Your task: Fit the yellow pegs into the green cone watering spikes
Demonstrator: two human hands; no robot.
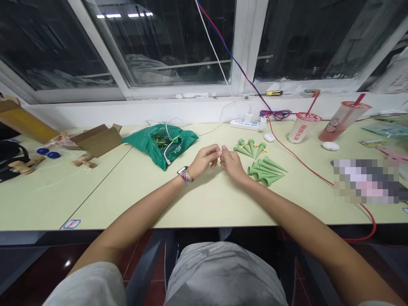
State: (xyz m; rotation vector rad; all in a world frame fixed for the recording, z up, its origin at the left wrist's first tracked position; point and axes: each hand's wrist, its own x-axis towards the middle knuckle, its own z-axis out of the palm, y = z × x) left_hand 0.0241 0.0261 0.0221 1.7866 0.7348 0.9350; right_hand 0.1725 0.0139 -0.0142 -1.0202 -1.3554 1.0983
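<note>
My left hand (204,160) and my right hand (232,164) meet over the table, their fingertips pinched together. Between them shows a bit of a small yellow piece (218,162), mostly hidden by the fingers. Just right of my right hand lie several plain green cone-shaped spikes (266,170), their open ends toward me. Behind these is a group of green spikes with caps and small yellow valves (251,147). To the left of my left hand a green plastic bag (143,142) lies open with green items inside.
A white cable (167,148) crosses the bag. At the back sits a power strip (247,124). Two drink cups (299,129) with straws and a red cable (298,158) are on the right. A cardboard box (100,142) and wooden toys (84,161) lie left.
</note>
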